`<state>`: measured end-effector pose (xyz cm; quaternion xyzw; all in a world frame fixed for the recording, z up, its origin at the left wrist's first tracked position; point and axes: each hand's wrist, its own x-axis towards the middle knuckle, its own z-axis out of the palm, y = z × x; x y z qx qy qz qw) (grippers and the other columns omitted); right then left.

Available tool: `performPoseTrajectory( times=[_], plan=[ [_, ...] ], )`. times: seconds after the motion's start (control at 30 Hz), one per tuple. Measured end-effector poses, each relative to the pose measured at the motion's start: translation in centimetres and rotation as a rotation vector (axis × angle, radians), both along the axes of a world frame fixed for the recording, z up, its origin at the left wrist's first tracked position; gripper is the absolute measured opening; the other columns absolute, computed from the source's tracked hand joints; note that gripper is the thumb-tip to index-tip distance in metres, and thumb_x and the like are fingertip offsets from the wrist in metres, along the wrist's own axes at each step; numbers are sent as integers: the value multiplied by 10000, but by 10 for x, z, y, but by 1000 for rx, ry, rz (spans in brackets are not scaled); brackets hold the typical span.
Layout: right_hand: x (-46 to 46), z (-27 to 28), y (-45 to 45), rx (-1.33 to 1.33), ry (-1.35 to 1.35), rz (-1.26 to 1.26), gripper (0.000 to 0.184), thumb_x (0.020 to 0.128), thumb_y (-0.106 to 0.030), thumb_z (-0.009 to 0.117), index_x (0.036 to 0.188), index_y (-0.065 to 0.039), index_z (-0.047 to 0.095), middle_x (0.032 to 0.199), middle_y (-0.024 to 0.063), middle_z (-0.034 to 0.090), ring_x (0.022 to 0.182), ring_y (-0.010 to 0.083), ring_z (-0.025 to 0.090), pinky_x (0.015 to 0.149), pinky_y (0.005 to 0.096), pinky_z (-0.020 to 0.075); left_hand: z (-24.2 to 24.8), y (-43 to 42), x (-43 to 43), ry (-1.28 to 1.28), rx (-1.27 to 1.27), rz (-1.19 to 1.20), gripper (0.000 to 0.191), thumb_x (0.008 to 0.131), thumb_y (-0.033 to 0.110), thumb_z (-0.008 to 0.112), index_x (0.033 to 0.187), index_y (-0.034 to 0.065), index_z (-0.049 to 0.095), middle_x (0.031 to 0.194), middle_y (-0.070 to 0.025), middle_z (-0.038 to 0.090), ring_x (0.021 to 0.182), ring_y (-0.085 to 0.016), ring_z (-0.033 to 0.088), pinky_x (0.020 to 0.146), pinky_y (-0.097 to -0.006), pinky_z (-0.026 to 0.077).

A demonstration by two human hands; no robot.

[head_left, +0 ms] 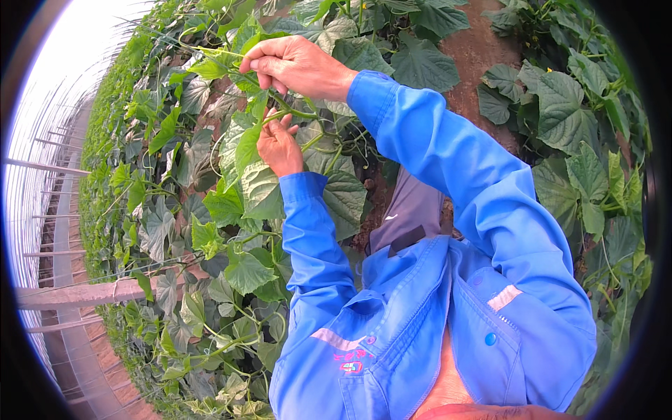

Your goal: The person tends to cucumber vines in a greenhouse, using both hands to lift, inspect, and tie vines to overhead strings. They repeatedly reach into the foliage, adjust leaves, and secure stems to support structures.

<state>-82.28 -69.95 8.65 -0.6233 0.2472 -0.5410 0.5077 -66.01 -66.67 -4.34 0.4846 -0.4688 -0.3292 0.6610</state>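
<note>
Leafy green vines with tendrils, apparently cucumber, fill the space before me. My right hand (296, 68), at the upper middle, pinches the upper part of a vine stem (294, 111) between thumb and fingertips, beside a thin pale tendril (218, 51) and young leaves. Just below it, my left hand (280, 146) is palm up, its thumb and forefinger closed on a green leaf stalk (274, 116) of the same vine; its other fingers are loosely curled. A broad leaf (248, 147) partly covers the left hand's side. A thin string (163, 35) runs from the upper left towards the right fingertips.
Dense vines (564, 107) also stand on the right, beyond a strip of bare brown soil (485, 58). At the left, a pale horizontal post (89, 295) juts into the foliage, with the greenhouse's bright ribbed cover (47, 100) behind. Yellow flowers dot the plants.
</note>
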Motion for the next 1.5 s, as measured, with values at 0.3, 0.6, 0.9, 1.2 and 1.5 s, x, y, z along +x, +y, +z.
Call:
performPoseTrajectory(
  times=[0.3,0.6,0.9,1.2,1.5],
  plan=[
    [-2,-10,-19,-152,44,-297,234,1045,-195,618,1173,-98,788,803,31,724,702,67,623,658,269,507,19,19,7,-1035,53,362,246,1012,285,685,1055,59,771,840,-162,740,714,-329,702,656,-434,525],
    [-22,5,6,-45,-52,-192,267,1059,-212,628,1227,-46,754,1122,97,779,588,112,700,649,281,582,28,14,-1,-823,106,233,252,1045,217,601,1145,62,772,908,-97,773,773,-191,685,731,-359,539],
    [-76,-18,32,-11,-378,-287,228,1054,-117,595,1213,2,708,875,32,720,560,68,587,511,243,495,33,24,-11,-415,108,111,320,1082,223,611,1296,-14,632,866,-32,645,726,-92,549,632,-256,454],
    [-148,-117,93,162,-94,-663,252,1053,-190,640,1229,-44,746,948,49,781,594,35,586,570,214,510,40,138,-47,-132,23,-20,240,1093,149,519,1290,23,571,991,-63,638,773,-92,561,656,-235,448],
    [-241,-189,193,425,31,-991,403,1023,-142,650,1393,17,627,1061,124,769,634,84,637,620,250,539,11,168,-170,-419,-325,-887,385,1063,120,570,1423,-8,521,1172,-207,653,900,-257,698,795,-354,560]
  ],
)
